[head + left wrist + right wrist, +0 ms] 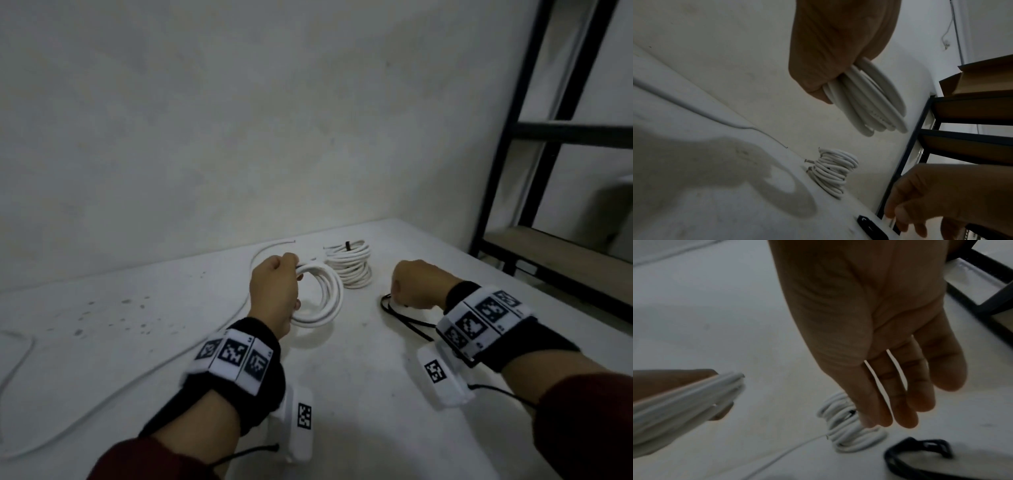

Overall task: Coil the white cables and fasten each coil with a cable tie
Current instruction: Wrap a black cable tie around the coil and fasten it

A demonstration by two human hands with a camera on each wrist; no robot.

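Observation:
My left hand (pixel 274 289) grips a white cable coil (pixel 323 298) by its left side and holds it upright just over the white table (pixel 359 411). The left wrist view shows the fingers wrapped round the coil (pixel 869 100). To the right, my right hand (pixel 412 284) hovers over a bunch of black cable ties (pixel 404 318) lying on the table. Its fingers (pixel 890 386) hang straight down and hold nothing, close above the ties (pixel 918 449). Behind the held coil lie finished white coils (pixel 352 267), stacked, with a black tie (pixel 347 246) round them.
A loose white cable (pixel 102 394) trails across the left of the table toward the front edge. A plain wall stands right behind the table. A black metal shelf rack (pixel 548 137) stands at the right, past the table's right edge.

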